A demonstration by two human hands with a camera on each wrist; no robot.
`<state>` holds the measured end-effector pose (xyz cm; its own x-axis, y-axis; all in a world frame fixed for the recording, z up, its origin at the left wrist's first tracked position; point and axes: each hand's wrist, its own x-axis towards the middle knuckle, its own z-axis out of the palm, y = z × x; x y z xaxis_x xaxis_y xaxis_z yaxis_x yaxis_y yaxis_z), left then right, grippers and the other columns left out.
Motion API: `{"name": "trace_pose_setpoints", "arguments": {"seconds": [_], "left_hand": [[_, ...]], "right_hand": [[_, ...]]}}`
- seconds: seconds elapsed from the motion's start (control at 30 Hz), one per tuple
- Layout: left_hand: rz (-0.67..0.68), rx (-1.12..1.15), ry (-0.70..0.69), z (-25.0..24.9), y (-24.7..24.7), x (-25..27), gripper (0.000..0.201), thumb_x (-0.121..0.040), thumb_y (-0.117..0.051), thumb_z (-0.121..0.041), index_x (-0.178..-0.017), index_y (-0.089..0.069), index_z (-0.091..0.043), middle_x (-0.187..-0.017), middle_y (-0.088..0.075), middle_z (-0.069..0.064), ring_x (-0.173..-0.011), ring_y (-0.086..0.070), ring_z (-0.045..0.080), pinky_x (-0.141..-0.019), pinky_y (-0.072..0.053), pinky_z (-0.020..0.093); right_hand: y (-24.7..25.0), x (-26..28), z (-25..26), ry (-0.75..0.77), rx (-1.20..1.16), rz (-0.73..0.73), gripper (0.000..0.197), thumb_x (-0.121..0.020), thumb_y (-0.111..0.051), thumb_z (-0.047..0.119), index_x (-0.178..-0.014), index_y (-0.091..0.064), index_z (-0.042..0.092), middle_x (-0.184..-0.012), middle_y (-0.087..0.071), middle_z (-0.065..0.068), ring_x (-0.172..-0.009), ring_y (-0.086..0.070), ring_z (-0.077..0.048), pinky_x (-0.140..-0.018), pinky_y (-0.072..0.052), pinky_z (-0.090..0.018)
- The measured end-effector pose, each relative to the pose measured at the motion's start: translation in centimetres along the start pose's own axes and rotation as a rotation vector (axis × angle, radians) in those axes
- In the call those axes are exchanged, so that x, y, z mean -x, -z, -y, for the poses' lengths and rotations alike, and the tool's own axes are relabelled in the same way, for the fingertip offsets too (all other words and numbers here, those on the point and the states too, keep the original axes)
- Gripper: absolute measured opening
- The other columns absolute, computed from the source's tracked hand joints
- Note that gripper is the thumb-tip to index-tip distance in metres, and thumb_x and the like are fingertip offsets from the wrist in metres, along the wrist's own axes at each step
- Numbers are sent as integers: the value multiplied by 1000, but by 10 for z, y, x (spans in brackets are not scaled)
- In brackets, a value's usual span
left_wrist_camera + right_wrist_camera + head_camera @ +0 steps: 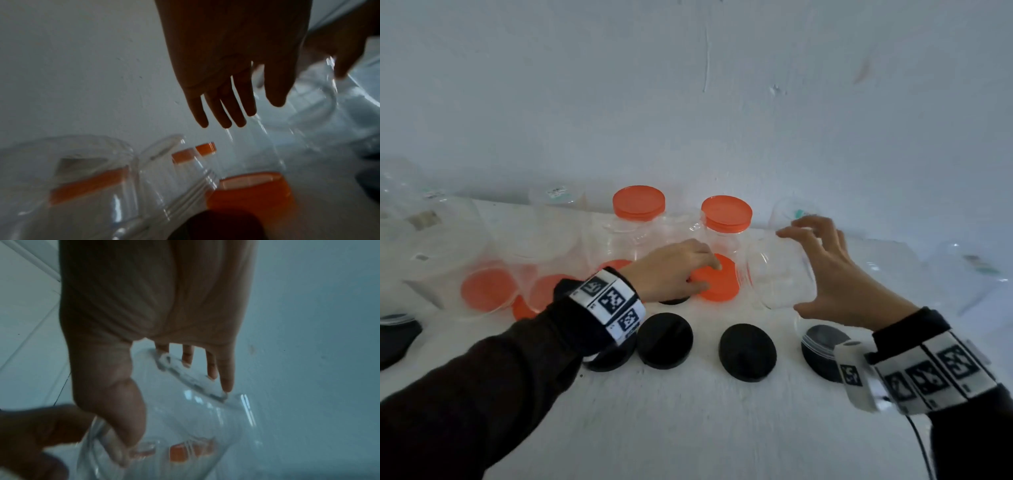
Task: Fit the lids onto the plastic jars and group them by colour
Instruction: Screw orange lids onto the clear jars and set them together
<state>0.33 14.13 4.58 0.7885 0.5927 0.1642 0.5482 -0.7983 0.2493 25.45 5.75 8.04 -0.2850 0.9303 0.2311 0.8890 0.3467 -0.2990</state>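
My left hand (709,270) hovers palm down over a loose orange lid (722,284) at mid-table. In the left wrist view its fingers (226,113) look fairly straight, above the orange lid (251,191) and not curled round it. My right hand (791,270) grips a clear, lidless jar (767,274), held tilted just right of that lid. In the right wrist view the thumb and fingers of that hand (176,418) clasp opposite sides of the jar (205,438). Two jars capped with orange lids (638,205) (726,212) stand behind.
Three black lids (665,339) (748,353) (822,353) lie along the front of the white table (688,411). More orange lids (488,291) and clear jars crowd the left; other clear jars (969,274) sit at the right. A wall rises close behind.
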Motion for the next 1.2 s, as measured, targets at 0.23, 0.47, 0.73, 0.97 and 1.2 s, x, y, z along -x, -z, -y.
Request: {"name": "trace_pose_setpoints", "arguments": {"seconds": [0.23, 0.47, 0.73, 0.97, 1.2], "left_hand": [[272, -234, -63, 7, -37, -58, 70, -84, -63, -38, -141, -33, -11, -151, -25, 7, -138, -22, 21, -112, -18, 33], [541, -422, 30, 6, -52, -81, 81, -84, -61, -37, -148, -13, -23, -157, -2, 4, -143, -7, 26, -115, -8, 42], [599, -486, 47, 5, -47, -86, 97, -73, -74, -22, -147, -11, -27, -156, -5, 5, -142, -11, 24, -113, -20, 44], [528, -372, 56, 0, -41, -86, 99, -59, -84, -30, -140, -27, -21, -141, -26, 8, -130, -31, 27, -106, -33, 43], [226, 162, 90, -3, -36, -74, 95, -58, -85, -24, -133, -26, -19, -133, -21, 3, -123, -31, 21, -100, -41, 42]], "right_hand": [[24, 27, -15, -52, -156, -331, 91, -51, -85, 3, -126, -34, 2, -130, -30, -9, -120, -34, -14, -95, -40, -35], [21, 45, -19, -157, -255, -369, 90, -53, -85, 3, -126, -31, 2, -131, -33, -6, -115, -33, -2, -100, -38, -31], [14, 53, -15, -232, -238, -310, 108, -46, -89, 17, -139, -33, 21, -122, -23, 5, -115, -35, -13, -92, -40, -26], [5, 57, -5, -241, -361, -328, 105, -47, -89, 14, -136, -33, 16, -126, -30, 9, -109, -37, -1, -90, -38, -21], [-5, 62, -1, -306, -484, -324, 103, -45, -91, 12, -129, -32, 16, -125, -31, 6, -115, -39, -10, -89, -41, -22]]}}
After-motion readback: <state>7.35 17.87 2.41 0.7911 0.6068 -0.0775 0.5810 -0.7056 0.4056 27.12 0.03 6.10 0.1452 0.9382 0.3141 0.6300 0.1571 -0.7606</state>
